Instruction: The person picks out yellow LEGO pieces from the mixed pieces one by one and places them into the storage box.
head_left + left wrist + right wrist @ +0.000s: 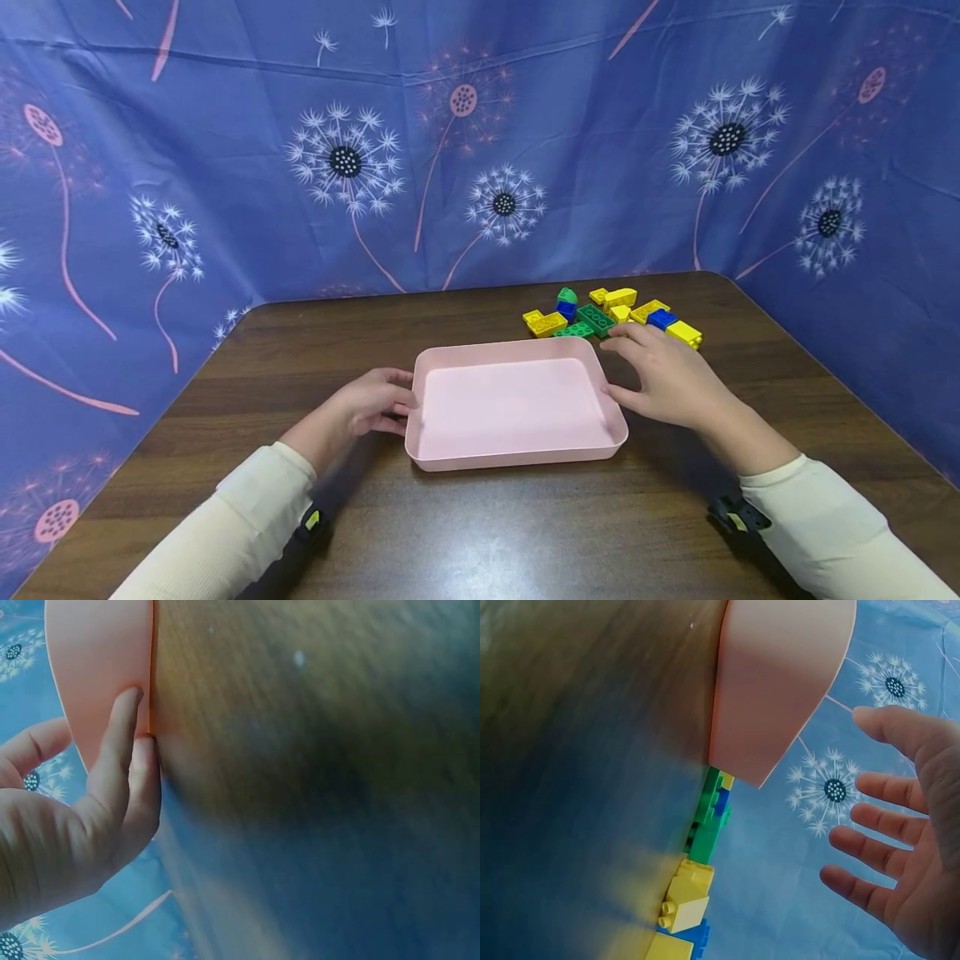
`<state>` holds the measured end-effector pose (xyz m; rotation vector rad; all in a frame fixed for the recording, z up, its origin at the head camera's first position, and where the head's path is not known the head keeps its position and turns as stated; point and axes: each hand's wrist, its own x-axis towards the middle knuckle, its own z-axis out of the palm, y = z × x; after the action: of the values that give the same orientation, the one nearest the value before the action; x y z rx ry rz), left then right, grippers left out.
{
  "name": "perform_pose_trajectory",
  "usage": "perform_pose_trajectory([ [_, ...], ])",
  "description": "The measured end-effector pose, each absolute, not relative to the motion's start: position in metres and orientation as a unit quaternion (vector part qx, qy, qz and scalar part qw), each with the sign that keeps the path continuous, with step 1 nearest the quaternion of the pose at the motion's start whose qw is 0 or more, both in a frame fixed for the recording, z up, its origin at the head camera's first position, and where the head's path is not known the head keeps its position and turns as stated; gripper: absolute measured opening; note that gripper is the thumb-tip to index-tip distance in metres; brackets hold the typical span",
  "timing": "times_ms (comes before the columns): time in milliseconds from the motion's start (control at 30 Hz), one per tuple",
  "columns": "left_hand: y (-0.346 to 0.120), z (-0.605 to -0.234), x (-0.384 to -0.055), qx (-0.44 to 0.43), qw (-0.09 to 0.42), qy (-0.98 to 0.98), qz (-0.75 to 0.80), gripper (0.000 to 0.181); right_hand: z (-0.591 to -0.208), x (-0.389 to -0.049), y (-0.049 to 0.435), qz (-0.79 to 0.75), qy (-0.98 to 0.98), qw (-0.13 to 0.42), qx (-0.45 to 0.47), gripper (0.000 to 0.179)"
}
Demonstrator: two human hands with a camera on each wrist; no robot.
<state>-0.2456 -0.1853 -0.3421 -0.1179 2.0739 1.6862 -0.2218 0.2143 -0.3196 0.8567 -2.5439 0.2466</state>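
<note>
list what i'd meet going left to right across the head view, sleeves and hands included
Left sleeve → left hand → pink tray → right hand → right sleeve.

We count one pink tray [517,408], one wooden surface [480,533], three green blocks [596,320], two blue blocks [662,319] and at least six yellow blocks [684,335], exact number unclear.
</note>
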Motion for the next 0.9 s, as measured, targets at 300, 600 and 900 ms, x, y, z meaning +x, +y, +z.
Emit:
perform_pose_trajectory([
  [300, -0.186, -0.344, -0.247, -0.046, 0.237, 0.743, 0.624, 0.069, -0.320, -0.220, 0.218, 0.089, -0.924, 0.213, 0.305, 0.053],
  [600, -0.188, -0.346, -0.246, -0.049, 0.236, 0.739, 0.630, 0.070, -0.321, -0.219, 0.223, 0.081, -0.928, 0.214, 0.294, 0.055],
  [900, -0.189, -0.348, -0.246, -0.050, 0.234, 0.732, 0.638, 0.069, -0.321, -0.220, 0.228, 0.081, -0.930, 0.214, 0.287, 0.054],
])
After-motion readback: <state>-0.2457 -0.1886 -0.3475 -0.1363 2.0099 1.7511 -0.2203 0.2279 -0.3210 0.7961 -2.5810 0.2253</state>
